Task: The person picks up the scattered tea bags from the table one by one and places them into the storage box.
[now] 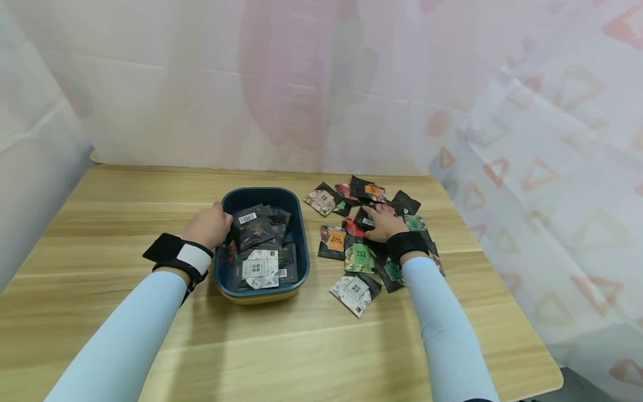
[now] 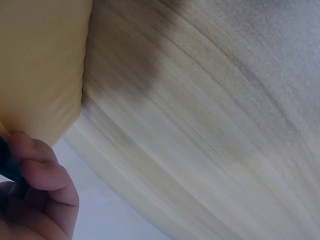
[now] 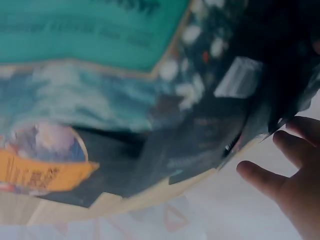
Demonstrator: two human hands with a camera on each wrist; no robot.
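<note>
Reaching with my right hand (image 1: 383, 222) onto the pile of sachets (image 1: 359, 254) near the worktop's (image 1: 100, 223) far right edge, I'm laying spread fingers flat on a glossy black foil packet directly beneath them. My left hand (image 1: 208, 226) is curling round the near-left rim of the blue tray (image 1: 301, 223), holding its smooth wall.

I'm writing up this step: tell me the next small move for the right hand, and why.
Probably close the right hand on one packet from the loose pile of packets under it and carry it toward the blue bin. The bin already holds several packets, the left hand grips its rim, and many still lie on the table.
</note>
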